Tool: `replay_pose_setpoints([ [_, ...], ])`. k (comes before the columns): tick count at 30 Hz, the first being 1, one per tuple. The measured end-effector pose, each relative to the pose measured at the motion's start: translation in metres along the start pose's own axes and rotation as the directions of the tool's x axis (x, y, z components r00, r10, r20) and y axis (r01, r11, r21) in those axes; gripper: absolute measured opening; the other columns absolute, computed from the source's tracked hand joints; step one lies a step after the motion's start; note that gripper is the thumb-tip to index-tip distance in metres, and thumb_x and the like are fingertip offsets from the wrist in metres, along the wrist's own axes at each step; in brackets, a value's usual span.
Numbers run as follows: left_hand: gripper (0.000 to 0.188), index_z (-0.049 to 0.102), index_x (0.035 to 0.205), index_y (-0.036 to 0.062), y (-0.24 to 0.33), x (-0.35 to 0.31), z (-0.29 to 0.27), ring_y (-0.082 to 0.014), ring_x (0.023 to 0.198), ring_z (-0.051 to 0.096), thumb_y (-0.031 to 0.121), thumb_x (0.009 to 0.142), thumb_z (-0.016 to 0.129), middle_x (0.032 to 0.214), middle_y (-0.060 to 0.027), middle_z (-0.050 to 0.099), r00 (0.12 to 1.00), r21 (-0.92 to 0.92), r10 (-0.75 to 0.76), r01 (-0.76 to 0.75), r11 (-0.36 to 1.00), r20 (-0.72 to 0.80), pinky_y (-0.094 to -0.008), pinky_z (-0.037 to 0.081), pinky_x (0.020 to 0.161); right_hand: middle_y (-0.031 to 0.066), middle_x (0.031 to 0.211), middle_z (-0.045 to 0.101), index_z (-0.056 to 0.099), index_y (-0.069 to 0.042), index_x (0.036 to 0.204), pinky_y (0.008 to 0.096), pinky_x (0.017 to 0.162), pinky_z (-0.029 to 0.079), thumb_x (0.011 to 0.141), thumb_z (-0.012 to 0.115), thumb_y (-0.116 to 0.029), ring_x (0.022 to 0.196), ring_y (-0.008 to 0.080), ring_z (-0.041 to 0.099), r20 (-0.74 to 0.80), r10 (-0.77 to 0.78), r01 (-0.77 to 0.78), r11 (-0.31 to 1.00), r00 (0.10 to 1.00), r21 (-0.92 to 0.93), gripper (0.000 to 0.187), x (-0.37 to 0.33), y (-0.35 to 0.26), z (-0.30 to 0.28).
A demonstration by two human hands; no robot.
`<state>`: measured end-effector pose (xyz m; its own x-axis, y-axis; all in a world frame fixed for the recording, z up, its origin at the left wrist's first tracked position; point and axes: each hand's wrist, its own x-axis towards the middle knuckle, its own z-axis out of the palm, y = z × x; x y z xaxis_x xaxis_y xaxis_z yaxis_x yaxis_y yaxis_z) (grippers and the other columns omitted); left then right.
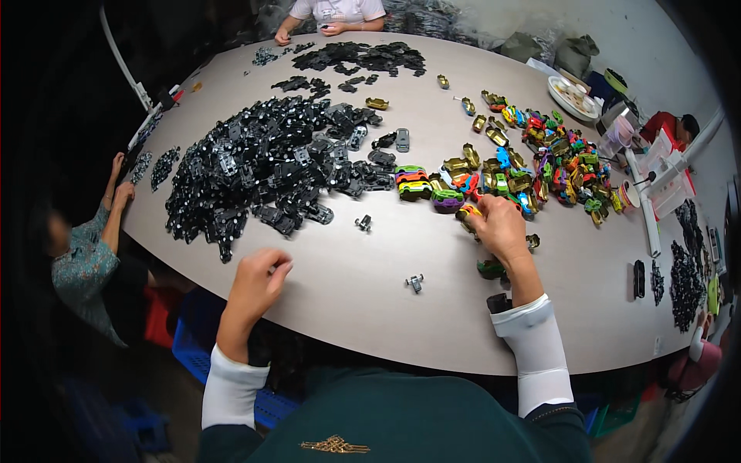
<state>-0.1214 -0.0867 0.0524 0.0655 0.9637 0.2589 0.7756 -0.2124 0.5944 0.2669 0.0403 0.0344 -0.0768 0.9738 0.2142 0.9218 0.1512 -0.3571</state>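
Observation:
My left hand rests near the table's front edge with its fingers curled around a small dark part; I cannot make out what it is. My right hand reaches forward and closes on an orange toy car body at the near edge of the colourful pile of toy car bodies. A big heap of black toy car chassis lies ahead of my left hand. Between my hands lie two small wheel-axle parts.
A row of stacked car bodies sits mid-table. A green car body and a black part lie by my right forearm. Other people work at the left, far side and right. Plate far right.

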Motion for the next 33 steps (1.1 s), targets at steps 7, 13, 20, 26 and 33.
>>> replay_pose_setpoints([
  [7, 0.019, 0.065, 0.102, -0.0007, 0.021, 0.059, 0.058, -0.016, 0.082, 0.064, -0.001, 0.083, 0.062, 0.098, -0.0096, 0.066, 0.986, -0.283, 0.11, -0.072, 0.957, 0.122, -0.0264, 0.051, 0.068, 0.0168, 0.08, 0.067, 0.068, -0.001, 0.085, 0.042, 0.067, 0.052, 0.076, 0.063, -0.008, 0.071, 0.0346, 0.065, -0.02, -0.056, 0.058, 0.991, 0.998, 0.122, 0.013, -0.004, -0.006, 0.015],
  [13, 0.055, 0.04, 0.138, 0.0024, 0.059, 0.067, 0.123, -0.0174, 0.104, 0.06, 0.0, 0.088, 0.063, 0.131, -0.0143, 0.05, 0.916, -0.811, 0.054, 0.322, 0.488, 0.396, -0.0281, 0.052, 0.089, 0.0069, 0.067, 0.065, 0.067, 0.004, 0.086, 0.0265, 0.059, 0.047, 0.079, 0.064, -0.003, 0.063, 0.0088, 0.057, 0.29, -0.196, -0.082, 0.682, 0.937, 0.726, 0.01, -0.017, -0.034, 0.036],
  [20, 0.042, 0.049, 0.126, -0.0003, 0.049, 0.074, 0.148, -0.0098, 0.097, 0.061, -0.003, 0.086, 0.063, 0.108, -0.0073, 0.063, 0.922, -0.837, -0.04, 0.367, 0.405, 0.385, -0.0227, 0.052, 0.085, 0.012, 0.065, 0.065, 0.068, 0.002, 0.084, 0.0312, 0.059, 0.05, 0.08, 0.064, -0.006, 0.059, 0.0156, 0.062, 0.096, -0.019, -0.031, 0.868, 0.995, 0.496, 0.009, -0.011, -0.025, 0.051],
  [26, 0.033, 0.053, 0.116, -0.0002, 0.05, 0.077, 0.151, -0.0086, 0.091, 0.062, -0.003, 0.085, 0.065, 0.102, -0.006, 0.064, 0.921, -0.857, -0.01, 0.367, 0.361, 0.39, -0.022, 0.052, 0.081, 0.0149, 0.078, 0.069, 0.07, 0.0, 0.09, 0.0326, 0.063, 0.051, 0.082, 0.064, -0.007, 0.069, 0.0193, 0.066, 0.146, -0.141, -0.012, 0.678, 0.979, 0.735, 0.013, -0.015, -0.042, 0.049],
  [33, 0.029, 0.053, 0.113, 0.0006, 0.044, 0.079, 0.157, -0.01, 0.083, 0.063, 0.0, 0.087, 0.066, 0.098, -0.007, 0.064, 0.936, -0.796, -0.122, 0.345, 0.497, 0.33, -0.0237, 0.054, 0.072, 0.0148, 0.081, 0.063, 0.069, -0.003, 0.088, 0.0424, 0.065, 0.048, 0.082, 0.068, -0.015, 0.072, 0.0318, 0.062, -0.258, -0.089, 0.138, 0.973, 0.962, 0.183, 0.013, -0.014, -0.036, 0.043],
])
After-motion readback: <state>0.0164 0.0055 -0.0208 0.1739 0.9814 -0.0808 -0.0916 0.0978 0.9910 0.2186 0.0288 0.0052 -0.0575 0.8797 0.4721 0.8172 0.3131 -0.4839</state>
